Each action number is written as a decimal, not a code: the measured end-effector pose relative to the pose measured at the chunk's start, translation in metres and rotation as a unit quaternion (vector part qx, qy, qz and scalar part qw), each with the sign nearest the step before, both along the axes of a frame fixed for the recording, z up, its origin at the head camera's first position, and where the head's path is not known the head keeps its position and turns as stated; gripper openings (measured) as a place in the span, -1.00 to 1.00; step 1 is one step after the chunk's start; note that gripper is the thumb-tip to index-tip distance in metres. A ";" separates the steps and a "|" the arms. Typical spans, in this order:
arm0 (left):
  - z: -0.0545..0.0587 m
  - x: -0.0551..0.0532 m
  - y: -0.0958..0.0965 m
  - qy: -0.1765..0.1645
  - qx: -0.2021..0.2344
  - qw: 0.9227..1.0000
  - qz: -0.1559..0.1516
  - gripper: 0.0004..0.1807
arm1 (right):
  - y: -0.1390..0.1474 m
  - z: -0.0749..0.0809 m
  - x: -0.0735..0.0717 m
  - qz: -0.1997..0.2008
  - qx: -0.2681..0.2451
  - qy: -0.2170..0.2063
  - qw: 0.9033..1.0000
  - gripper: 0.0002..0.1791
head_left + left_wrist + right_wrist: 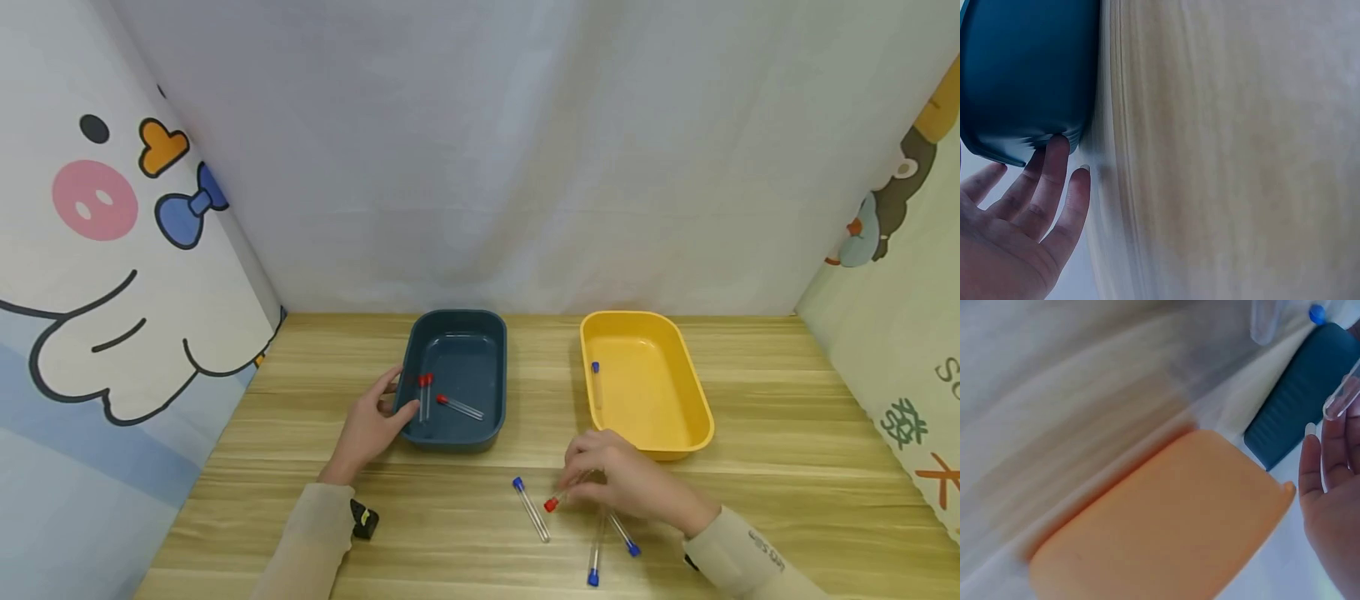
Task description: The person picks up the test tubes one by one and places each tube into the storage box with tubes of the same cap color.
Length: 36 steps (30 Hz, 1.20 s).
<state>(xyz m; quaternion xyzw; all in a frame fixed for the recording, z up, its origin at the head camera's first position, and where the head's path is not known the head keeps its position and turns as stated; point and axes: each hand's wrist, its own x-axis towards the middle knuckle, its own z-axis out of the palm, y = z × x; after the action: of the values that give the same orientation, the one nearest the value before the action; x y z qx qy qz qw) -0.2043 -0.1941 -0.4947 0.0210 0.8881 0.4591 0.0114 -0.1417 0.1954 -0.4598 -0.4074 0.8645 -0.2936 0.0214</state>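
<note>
On the left, my left hand (369,429) grips the side of a dark blue bin (491,433), thumb at the rim and fingers against the outer wall (1029,81). Three red-capped test tubes (461,407) lie in that bin. My right hand (618,479) pinches another test tube, its red cap (552,505) pointing down-left, near the front of a yellow bin (693,433). The clear end of this held tube (1342,399) shows by the fingers in the right wrist view. One blue-capped tube (597,385) lies inside the yellow bin.
Three blue-capped test tubes lie on the wooden table (435,533) around the right hand: one to its left (532,510), another below it (596,554) and one partly under it (624,534). Behind the bins hangs a pale curtain (525,167), with printed cloths at both sides.
</note>
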 end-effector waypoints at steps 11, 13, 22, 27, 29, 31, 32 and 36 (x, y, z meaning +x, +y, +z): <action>-0.002 -0.001 -0.001 0.003 0.002 1.000 -0.001 -0.24 | -0.001 0.016 -0.007 -0.046 -0.047 0.017 0.998 -0.84; -0.002 -0.001 -0.001 0.003 0.002 1.000 -0.001 -0.24 | -0.001 0.018 -0.009 -0.053 -0.054 0.014 0.997 -0.84; -0.002 -0.002 -0.001 0.002 0.005 1.000 -0.001 -0.24 | -0.007 0.023 -0.015 -0.077 -0.089 0.000 0.993 -0.87; -0.002 -0.001 -0.001 0.001 0.007 1.000 -0.003 -0.24 | -0.013 0.026 -0.020 -0.088 -0.123 0.001 0.989 -0.84; -0.001 -0.001 -0.001 0.000 0.008 1.000 -0.003 -0.24 | -0.017 0.027 -0.022 -0.093 -0.134 0.004 0.987 -0.84; -0.001 -0.001 0.000 -0.001 0.007 1.000 -0.002 -0.24 | -0.021 0.029 -0.023 -0.103 -0.141 0.002 0.985 -0.85; -0.001 -0.001 -0.001 -0.001 0.007 1.000 -0.002 -0.24 | -0.023 0.030 -0.024 -0.109 -0.145 0.001 0.984 -0.86; -0.002 -0.001 -0.001 -0.002 0.007 1.000 -0.003 -0.24 | -0.033 0.034 -0.029 -0.127 -0.163 -0.006 0.978 -0.87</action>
<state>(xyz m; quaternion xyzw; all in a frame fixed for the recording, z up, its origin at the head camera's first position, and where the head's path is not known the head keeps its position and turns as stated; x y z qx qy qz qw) -0.2052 -0.1947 -0.4964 0.0227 0.8848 0.4652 0.0139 -0.1702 0.1621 -0.4261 -0.2903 0.8498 -0.4331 -0.0777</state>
